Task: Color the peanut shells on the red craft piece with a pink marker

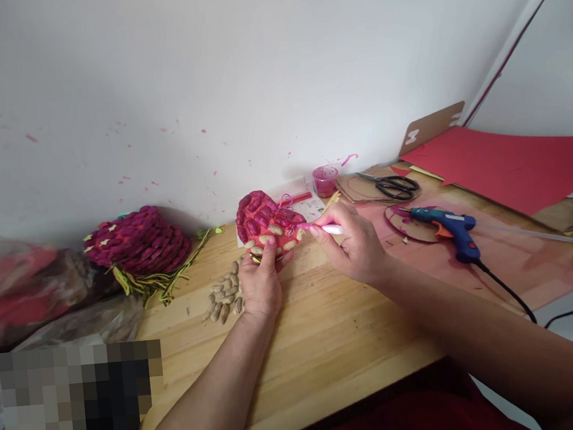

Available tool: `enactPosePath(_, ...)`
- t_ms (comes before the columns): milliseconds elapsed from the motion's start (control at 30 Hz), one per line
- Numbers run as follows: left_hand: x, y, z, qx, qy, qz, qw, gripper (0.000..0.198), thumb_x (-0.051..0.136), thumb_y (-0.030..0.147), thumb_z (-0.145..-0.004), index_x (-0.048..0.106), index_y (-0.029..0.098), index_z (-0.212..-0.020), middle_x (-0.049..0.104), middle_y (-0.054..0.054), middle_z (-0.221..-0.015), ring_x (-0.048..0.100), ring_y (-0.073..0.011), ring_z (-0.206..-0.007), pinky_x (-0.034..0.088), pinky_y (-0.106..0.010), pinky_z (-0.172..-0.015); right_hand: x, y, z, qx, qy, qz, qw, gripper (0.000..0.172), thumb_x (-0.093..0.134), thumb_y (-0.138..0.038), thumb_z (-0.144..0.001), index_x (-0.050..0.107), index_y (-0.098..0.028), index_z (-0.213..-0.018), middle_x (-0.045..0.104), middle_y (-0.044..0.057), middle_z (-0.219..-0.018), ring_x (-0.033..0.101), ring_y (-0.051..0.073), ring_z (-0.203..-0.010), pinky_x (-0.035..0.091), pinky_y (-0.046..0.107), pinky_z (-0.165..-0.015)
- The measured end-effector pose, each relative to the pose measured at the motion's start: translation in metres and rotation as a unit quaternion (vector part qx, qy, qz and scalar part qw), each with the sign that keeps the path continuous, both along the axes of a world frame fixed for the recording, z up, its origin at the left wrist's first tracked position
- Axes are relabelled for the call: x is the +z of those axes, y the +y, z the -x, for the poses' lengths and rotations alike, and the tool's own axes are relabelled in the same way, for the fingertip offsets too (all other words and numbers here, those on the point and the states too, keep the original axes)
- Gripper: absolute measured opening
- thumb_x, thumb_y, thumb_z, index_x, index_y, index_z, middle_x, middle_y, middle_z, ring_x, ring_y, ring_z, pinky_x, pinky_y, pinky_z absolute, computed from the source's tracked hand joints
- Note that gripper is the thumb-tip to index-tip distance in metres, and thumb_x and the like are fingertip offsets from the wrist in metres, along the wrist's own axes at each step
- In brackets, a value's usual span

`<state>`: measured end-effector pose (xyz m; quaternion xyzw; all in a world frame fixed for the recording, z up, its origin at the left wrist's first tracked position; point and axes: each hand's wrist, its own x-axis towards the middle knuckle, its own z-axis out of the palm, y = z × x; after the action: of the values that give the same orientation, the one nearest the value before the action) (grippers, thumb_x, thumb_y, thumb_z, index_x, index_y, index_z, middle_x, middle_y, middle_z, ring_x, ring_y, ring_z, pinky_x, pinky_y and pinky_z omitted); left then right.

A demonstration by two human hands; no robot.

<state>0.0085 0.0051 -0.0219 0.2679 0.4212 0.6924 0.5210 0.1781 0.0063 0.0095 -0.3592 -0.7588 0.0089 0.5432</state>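
Note:
My left hand (263,284) holds a red piece (261,210) covered with peanuts, thumb on its front near the lower edge. Its upper peanuts are painted magenta, while the lower ones remain pale. In my right hand (352,243) is a slim white brush (332,229), pinched between thumb and fingers, its pink tip touching the right side of the piece. Behind the hands, a small cup of pink paint (325,181) stands against the wall. Loose unpainted peanuts (223,297) lie on the wooden table (324,359) left of my left hand.
A stack of magenta peanut pieces (138,244) with green strings sits at the left, beside plastic bags (27,291). At the right are black scissors (397,187), a blue glue gun (456,230) with a cord, and red sheets (517,161). A white wall rises behind.

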Motion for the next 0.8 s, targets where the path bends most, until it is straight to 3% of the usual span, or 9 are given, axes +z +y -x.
enactPosePath(500, 0.0015, 0.0012, -0.0002, 0.012, -0.007, 0.013, 1.0, 0.057, 0.1, 0.048, -0.05, 0.071, 0.017, -0.089, 0.076, 0.001, -0.083, 0.072, -0.0151, -0.072, 0.062, -0.031, -0.074, 0.0014, 0.0052, -0.003, -0.024, 0.008, 0.0, 1.0, 0.013, 0.061, -0.025, -0.098, 0.054, -0.025, -0.087, 0.068, 0.001, -0.077, 0.063, 0.021, -0.077, 0.044, 0.038, -0.073)
enactPosePath(800, -0.0017, 0.0025, 0.0008, 0.005, -0.005, -0.002, 1.0, 0.057, 0.1, 0.049, -0.054, 0.073, 0.019, -0.094, 0.077, 0.0, -0.088, 0.074, -0.0154, -0.076, 0.061, -0.029, -0.074, -0.0038, 0.0035, 0.0014, 0.0, 0.0, -0.015, 1.0, 0.013, 0.063, -0.02, -0.097, 0.053, -0.025, -0.089, 0.068, 0.001, -0.078, 0.062, 0.021, -0.077, 0.045, 0.037, -0.073)
